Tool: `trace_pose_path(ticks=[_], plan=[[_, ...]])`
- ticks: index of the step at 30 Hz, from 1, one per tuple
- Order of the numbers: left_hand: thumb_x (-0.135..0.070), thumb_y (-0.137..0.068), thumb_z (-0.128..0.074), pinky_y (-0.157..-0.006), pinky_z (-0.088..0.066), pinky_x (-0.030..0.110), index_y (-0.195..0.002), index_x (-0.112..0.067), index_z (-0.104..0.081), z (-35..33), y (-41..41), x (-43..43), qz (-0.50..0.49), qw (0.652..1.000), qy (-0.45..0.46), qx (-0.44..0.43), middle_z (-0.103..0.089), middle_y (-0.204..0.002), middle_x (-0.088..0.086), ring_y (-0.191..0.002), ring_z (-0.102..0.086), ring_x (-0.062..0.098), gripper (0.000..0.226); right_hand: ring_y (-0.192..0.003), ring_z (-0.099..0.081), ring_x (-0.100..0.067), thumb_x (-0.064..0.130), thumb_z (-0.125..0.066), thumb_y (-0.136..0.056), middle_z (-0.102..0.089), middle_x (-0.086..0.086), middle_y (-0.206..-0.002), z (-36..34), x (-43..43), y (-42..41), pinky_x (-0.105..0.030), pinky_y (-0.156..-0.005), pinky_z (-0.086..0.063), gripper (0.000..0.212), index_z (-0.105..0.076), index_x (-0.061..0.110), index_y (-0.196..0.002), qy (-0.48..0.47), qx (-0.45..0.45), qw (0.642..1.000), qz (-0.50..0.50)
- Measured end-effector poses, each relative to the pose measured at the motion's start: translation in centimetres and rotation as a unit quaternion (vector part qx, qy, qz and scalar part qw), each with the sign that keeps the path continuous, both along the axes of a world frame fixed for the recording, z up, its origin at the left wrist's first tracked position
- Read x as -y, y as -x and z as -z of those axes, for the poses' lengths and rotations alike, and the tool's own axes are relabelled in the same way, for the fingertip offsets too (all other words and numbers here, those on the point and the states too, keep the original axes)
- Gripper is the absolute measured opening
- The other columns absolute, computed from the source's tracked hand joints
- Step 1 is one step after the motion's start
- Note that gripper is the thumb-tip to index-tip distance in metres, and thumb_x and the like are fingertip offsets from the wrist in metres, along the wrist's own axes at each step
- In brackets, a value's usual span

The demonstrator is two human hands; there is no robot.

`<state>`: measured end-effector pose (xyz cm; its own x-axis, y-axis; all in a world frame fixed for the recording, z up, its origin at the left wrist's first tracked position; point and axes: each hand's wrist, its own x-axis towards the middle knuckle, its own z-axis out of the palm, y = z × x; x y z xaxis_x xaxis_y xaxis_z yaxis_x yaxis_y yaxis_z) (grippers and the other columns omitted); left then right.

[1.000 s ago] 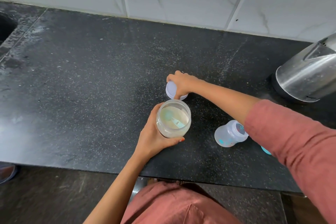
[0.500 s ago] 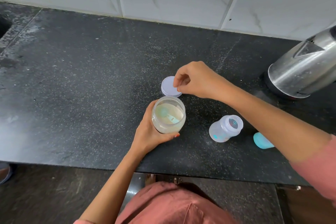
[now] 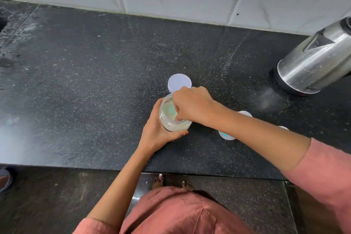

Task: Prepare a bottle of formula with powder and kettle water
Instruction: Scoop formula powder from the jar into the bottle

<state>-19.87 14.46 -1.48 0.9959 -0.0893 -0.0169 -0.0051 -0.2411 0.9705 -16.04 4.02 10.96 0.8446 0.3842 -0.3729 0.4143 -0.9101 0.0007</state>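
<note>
Near the front edge of the dark surface (image 3: 95, 81), the powder jar (image 3: 164, 119) stands open, with pale powder (image 3: 178, 127) and a greenish scoop (image 3: 169, 109) showing inside. The left hand (image 3: 157, 133) wraps its fingers round the jar's wall from 7 o'clock and steadies it. The right hand (image 3: 191, 104) reaches in from 3 o'clock, its fingers curled down into the mouth over the scoop. The knuckles hide whether they have pinched the handle. The jar's white lid (image 3: 179, 82) lies flat just beside it at 12 o'clock. The baby bottle (image 3: 226, 136) sits at 4 o'clock, mostly hidden under the right forearm, and the steel kettle (image 3: 313, 62) stands well apart at 2 o'clock.

The likeliest trouble is spilled powder. A heaped scoop lifted past the narrow rim could catch and scatter. The forearm, crossing low over the bottle, could also knock it over as it draws back.
</note>
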Motion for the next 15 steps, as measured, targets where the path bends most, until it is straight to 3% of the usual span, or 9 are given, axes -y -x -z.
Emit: trace_pose_path(ticks=[2, 6, 11, 15], plan=[[-0.042, -0.042, -0.081, -0.089, -0.04, 0.018, -0.111, -0.07, -0.028, 0.0, 0.0, 0.0, 0.0, 1.0, 0.001, -0.004, -0.045, -0.114, -0.046, -0.11, -0.047, -0.014, 0.091, -0.103, -0.058, -0.026, 0.021, -0.057, -0.086, -0.053, -0.004, -0.09, 0.3, -0.6, -0.1, -0.031, -0.07, -0.03, 0.025, -0.056, 0.012, -0.11, 0.023, 0.015, 1.0, -0.005], [-0.044, -0.042, -0.08, -0.088, -0.038, 0.008, -0.111, -0.072, -0.026, 0.1, 0.0, 0.0, 0.006, 1.0, 0.005, -0.003, -0.043, -0.115, -0.047, -0.112, -0.045, -0.016, 0.093, -0.109, -0.054, -0.023, 0.018, -0.053, -0.089, -0.057, -0.004, -0.117, 0.9, -1.3, -0.2, -0.029, -0.074, -0.03, 0.026, -0.055, 0.012, -0.114, 0.067, 0.023, 0.997, -0.017], [-0.045, -0.041, -0.081, -0.089, -0.037, 0.01, -0.111, -0.071, -0.026, 0.1, 0.0, 0.0, 0.01, 1.0, 0.008, -0.002, -0.041, -0.116, -0.049, -0.112, -0.043, -0.017, 0.093, -0.109, -0.054, -0.024, 0.013, -0.046, -0.091, -0.058, -0.005, -0.118, 0.9, -1.4, -0.2, -0.029, -0.074, -0.029, 0.025, -0.054, 0.01, -0.114, 0.081, 0.051, 0.995, -0.028], [-0.044, -0.042, -0.081, -0.089, -0.037, 0.016, -0.111, -0.071, -0.026, 0.0, 0.1, 0.0, 0.007, 1.0, 0.003, 0.002, -0.041, -0.115, -0.049, -0.112, -0.043, -0.017, 0.093, -0.102, -0.058, -0.024, 0.011, -0.047, -0.089, -0.06, -0.005, -0.11, 0.8, -0.9, 0.0, -0.026, -0.053, -0.024, 0.022, -0.056, 0.01, -0.109, 0.068, 0.09, 0.993, -0.042]])
